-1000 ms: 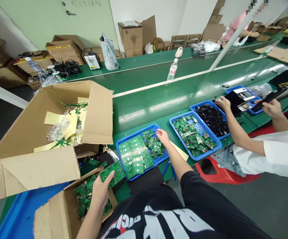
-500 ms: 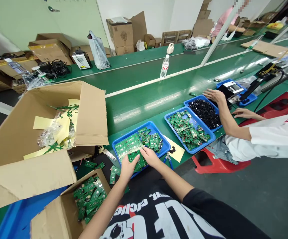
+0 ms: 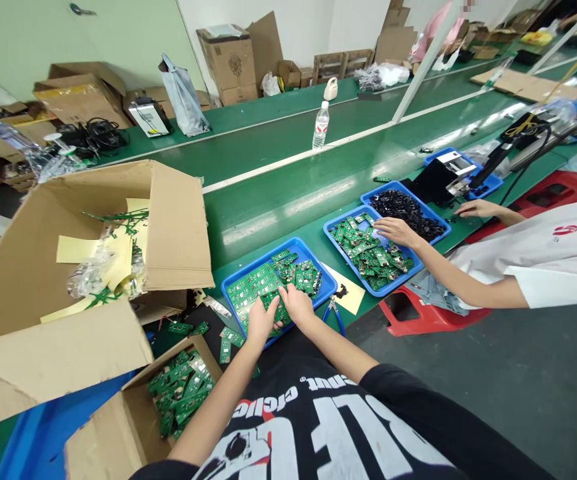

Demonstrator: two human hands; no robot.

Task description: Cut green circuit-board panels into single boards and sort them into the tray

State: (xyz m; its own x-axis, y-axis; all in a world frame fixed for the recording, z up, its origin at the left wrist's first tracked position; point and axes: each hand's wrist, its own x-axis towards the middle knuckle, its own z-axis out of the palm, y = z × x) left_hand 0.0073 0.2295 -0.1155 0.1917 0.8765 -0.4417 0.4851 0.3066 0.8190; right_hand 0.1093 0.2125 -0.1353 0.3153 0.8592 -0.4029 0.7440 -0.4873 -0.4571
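Observation:
My left hand (image 3: 259, 321) and my right hand (image 3: 296, 304) meet over the near edge of a blue tray (image 3: 318, 267) heaped with green circuit boards. Both close their fingers on one green circuit board panel (image 3: 273, 308) between them. More panels (image 3: 253, 288) lie flat in the tray's left half, and small single boards (image 3: 302, 275) are piled in its right half. A small cardboard box (image 3: 118, 427) of green boards (image 3: 183, 390) sits low on my left.
A big open carton (image 3: 43, 320) with yellow sheets stands at left. A co-worker in white at right reaches a hand (image 3: 393, 231) into a second blue tray (image 3: 333, 235) of boards; a tray of black parts (image 3: 408, 207) lies beyond. Blue-handled cutters (image 3: 335, 312) and a red stool (image 3: 418, 313) are near.
My left hand came up from the small box to the tray and joined my right on a panel. The co-worker's hand moved from the black parts to the tray of green boards.

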